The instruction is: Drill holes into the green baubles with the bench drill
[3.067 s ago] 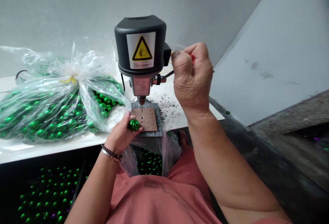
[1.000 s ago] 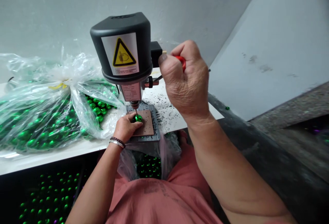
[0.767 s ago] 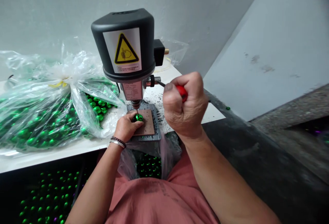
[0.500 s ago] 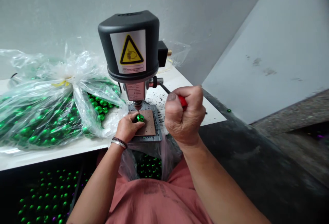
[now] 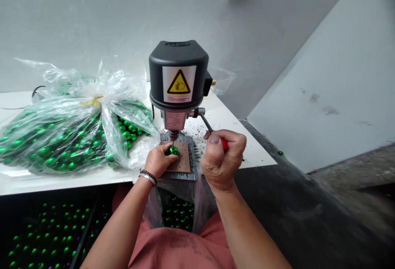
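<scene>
A small black bench drill (image 5: 179, 84) stands on the white table, its thin bit (image 5: 173, 142) pointing down at a shiny green ball (image 5: 173, 150). My left hand (image 5: 159, 161) holds that ball against a brown perforated board (image 5: 183, 158), which lies on the drill's grey metal base (image 5: 194, 163). The bit's tip is at or very near the ball's top. My right hand (image 5: 222, 160) is shut around a red handle (image 5: 225, 144) on the end of the drill's dark feed lever (image 5: 206, 122).
A tied clear plastic bag of green balls (image 5: 61, 137) fills the table's left side. Black shavings (image 5: 200, 139) are scattered around the base. A clear bag of balls (image 5: 178, 215) hangs below the table, beside a dark bin of green balls (image 5: 49, 236). One loose ball (image 5: 280, 152) rests right of the table.
My left hand has brought the ball from the board's near edge to beneath the bit. My right hand has pulled the red-handled lever downward. The whole view has shifted as my head moved.
</scene>
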{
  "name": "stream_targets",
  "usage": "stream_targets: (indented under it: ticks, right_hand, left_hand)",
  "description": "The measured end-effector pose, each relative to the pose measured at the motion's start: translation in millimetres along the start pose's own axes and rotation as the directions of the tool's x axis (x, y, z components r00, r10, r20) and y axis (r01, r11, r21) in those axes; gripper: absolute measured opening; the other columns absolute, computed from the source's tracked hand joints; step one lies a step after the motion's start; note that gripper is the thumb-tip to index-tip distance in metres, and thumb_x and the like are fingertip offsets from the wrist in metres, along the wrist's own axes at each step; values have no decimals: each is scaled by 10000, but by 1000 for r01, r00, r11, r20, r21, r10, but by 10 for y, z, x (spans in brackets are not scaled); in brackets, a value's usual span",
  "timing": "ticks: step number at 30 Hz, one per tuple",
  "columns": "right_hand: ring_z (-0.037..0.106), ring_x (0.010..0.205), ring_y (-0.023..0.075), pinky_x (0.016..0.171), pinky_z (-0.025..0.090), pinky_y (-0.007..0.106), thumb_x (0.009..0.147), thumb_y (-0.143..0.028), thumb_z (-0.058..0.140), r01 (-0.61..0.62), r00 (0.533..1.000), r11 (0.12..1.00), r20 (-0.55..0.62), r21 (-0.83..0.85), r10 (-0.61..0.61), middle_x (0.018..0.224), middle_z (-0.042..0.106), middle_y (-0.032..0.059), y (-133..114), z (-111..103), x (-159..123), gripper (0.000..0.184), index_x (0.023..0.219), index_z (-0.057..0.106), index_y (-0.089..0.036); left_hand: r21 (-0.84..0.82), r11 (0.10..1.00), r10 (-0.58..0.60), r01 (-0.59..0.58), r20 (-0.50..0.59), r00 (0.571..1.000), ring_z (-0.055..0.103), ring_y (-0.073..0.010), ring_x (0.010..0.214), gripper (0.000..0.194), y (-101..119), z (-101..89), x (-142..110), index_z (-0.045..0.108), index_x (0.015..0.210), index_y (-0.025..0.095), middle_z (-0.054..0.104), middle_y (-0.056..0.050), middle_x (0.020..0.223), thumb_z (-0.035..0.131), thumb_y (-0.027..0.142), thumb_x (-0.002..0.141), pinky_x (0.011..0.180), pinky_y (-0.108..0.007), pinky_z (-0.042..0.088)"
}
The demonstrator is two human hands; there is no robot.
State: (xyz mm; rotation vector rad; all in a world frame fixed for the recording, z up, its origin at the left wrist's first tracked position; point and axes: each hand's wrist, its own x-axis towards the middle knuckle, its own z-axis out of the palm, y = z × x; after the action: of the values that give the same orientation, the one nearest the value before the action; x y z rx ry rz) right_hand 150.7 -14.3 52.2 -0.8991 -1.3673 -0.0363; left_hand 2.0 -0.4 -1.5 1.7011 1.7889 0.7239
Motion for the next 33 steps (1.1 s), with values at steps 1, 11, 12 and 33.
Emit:
stream_targets:
  ticks: [1, 11, 12, 33]
  right_hand:
    - [502, 630, 56, 606, 436, 211, 809, -169, 458, -4, 1000, 1000, 5, 9, 4, 716, 512, -29, 17, 2, -41, 53, 861, 455, -183]
    - [437, 544, 60, 517, 367, 210, 825, -281, 458, 9, 999, 994, -48, -107, -14, 617, 450, -32, -196, 64, 552, 136, 728, 451, -186]
    - [419, 523, 59, 508, 358, 214, 824, -302, 455, -21, 999, 994, -33, -111, 17, 594, 427, -37, -230, 80, 672, 166, 704, 438, -189]
    - [397, 486, 66, 507, 360, 243, 801, -413, 449, -169, 982, 982, 73, -88, 176, 557, 442, -40, -262, 85, 878, 223, 723, 457, -205]
  left_hand:
    - [-1, 1000, 8, -8, -1, 1000, 591, -192, 1011, 421, -4, 2, -3, 636, 1089, 213, 661, -37, 1108, 644, 279, 673, 884, -282, 421]
    - [41, 999, 38, -36, -37, 999, 605, -177, 849, 354, 29, -10, -55, 640, 1022, 210, 681, -28, 941, 612, 294, 679, 750, -267, 433]
    - [42, 999, 26, -24, -43, 999, 602, -172, 821, 334, 44, -26, -83, 643, 998, 200, 679, -28, 907, 605, 301, 682, 727, -264, 431]
    - [331, 907, -81, 260, -469, 879, 450, -283, 1184, 399, -373, -819, 566, 573, 1120, 76, 556, -181, 1199, 399, 150, 769, 990, -393, 347]
